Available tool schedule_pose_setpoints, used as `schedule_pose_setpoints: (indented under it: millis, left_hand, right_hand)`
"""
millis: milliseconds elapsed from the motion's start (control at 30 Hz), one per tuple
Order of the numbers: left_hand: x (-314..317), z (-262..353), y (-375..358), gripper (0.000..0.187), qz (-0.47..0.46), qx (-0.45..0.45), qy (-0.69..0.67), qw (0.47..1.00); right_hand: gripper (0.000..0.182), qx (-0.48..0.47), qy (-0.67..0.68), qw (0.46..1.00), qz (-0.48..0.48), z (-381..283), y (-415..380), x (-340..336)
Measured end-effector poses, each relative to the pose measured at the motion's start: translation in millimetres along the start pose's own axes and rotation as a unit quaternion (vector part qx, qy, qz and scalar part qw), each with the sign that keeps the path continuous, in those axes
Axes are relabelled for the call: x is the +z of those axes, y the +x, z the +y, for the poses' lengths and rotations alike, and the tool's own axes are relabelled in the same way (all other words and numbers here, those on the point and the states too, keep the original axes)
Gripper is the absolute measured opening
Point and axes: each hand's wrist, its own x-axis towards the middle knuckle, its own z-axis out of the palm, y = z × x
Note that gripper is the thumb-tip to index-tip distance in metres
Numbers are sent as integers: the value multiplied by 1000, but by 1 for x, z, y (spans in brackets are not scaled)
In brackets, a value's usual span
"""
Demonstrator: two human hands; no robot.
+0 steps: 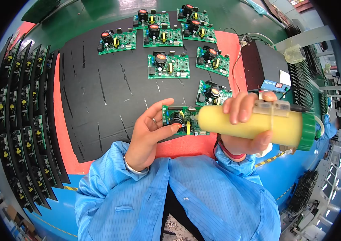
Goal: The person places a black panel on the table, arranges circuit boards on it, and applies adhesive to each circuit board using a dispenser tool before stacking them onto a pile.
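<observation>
My left hand [151, 132] grips a green circuit board [183, 119] by its left edge, thumb on top, lifted over the black mat [98, 96]. My right hand [246, 124] is wrapped around a yellow glue cartridge [250, 124] with a green end cap [309, 131]. The cartridge lies sideways, and its tip touches the right side of the held board. Both arms wear blue striped sleeves.
Several more green circuit boards [168, 65] lie spread across the mat's far half. A rack of upright boards [22, 120] lines the left side. A dark box with a red display [266, 68] stands at the right, cables behind it. More racks [305, 80] sit far right.
</observation>
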Motion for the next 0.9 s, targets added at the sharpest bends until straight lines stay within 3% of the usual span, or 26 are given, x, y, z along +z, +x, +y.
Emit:
schedule_pose_setpoints:
  millis: [633,900]
  left_hand:
    - [3,-1,0,62,6,-3,11,1000]
    - [1,-1,0,61,26,30,22,999]
  right_hand:
    - [66,-4,-79,997,25,-6,-6,-14]
    - [65,37,4,995,90,-13,-11,-11]
